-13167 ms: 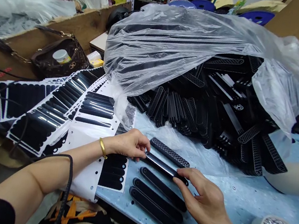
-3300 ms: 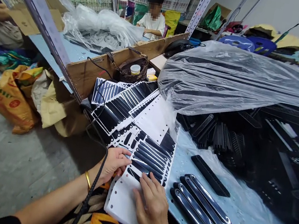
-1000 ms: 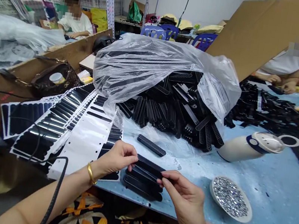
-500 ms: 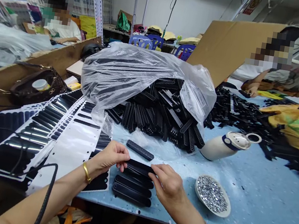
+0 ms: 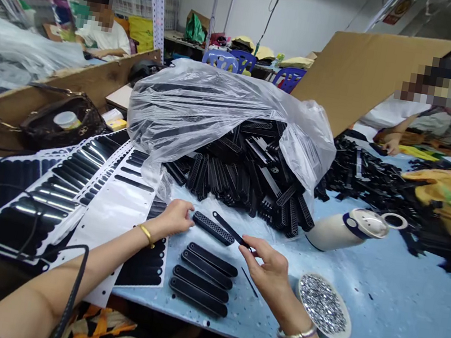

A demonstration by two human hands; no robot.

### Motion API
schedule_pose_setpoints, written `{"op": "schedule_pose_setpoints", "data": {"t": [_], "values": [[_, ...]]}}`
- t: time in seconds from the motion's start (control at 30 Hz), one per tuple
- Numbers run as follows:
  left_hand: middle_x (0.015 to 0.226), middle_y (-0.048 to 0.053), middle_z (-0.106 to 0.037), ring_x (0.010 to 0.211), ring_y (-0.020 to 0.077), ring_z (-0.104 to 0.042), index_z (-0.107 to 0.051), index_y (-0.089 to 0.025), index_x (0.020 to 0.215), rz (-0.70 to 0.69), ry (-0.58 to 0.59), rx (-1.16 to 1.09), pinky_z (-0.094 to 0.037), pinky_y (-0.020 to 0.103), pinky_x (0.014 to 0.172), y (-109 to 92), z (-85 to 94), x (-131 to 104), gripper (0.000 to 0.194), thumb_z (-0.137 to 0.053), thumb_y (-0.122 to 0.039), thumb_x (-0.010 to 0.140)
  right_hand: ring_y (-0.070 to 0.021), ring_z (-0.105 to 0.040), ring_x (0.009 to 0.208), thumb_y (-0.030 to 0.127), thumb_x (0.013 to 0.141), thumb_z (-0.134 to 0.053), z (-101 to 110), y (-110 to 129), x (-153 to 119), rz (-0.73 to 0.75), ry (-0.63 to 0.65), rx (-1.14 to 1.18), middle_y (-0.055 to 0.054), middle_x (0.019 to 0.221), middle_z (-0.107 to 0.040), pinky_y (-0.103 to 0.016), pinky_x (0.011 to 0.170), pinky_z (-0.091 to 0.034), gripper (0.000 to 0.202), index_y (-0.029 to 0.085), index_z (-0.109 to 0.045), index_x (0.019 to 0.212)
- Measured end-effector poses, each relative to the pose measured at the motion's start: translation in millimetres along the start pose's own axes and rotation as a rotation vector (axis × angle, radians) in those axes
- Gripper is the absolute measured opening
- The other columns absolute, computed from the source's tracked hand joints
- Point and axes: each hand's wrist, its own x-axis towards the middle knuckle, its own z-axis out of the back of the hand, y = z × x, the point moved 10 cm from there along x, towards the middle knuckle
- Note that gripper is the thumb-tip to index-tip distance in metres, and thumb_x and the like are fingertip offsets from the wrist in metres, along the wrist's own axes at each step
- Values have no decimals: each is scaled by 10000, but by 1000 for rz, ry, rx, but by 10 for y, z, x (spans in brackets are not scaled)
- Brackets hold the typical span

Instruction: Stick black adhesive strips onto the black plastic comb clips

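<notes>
My right hand [image 5: 266,261] pinches one end of a thin black strip [image 5: 227,226] with a small hole at its far end. The strip is held slanting above the table. My left hand [image 5: 177,217] is at the left end of a black piece with a honeycomb-patterned face [image 5: 213,229], fingers curled together. Whether they grip that piece or something small I cannot make out. Just below lie several smooth black rounded-end pieces [image 5: 200,290], side by side. A thin dark sliver [image 5: 249,282] rests beside my right hand.
Black-strip sticker sheets [image 5: 115,214] overlap at left. Behind, a clear plastic bag [image 5: 202,97] spills black pieces [image 5: 245,178]. At right are a white bottle [image 5: 339,233] and a bowl rim [image 5: 347,331] around shiny metal bits. A cable [image 5: 77,282] crosses my left forearm. Two people sit beyond.
Both hands have parted from the black piece they held, which now lies with the row. My left hand moved up-left to the patterned piece. My right hand now holds the thin strip.
</notes>
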Motion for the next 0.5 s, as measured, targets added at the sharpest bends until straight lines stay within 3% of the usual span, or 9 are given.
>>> {"op": "schedule_pose_setpoints", "data": {"t": [0.2, 0.5], "values": [[470, -67, -548, 451, 124, -553, -728, -143, 890, 6, 152, -62, -426, 214, 513, 63, -201, 9, 274, -628, -102, 638, -225, -722, 720, 288, 848, -544, -439, -125, 127, 30, 86, 32, -73, 802, -759, -349, 637, -603, 203, 204, -729, 851], [523, -44, -596, 415, 102, -581, -696, -99, 932, 106, 290, -364, -424, 162, 405, 229, -260, -124, 292, -662, -115, 642, -225, -730, 770, 310, 869, -554, -446, -11, 6, 80, 189, 66, -85, 836, -758, -343, 698, -607, 208, 209, -733, 902]]}}
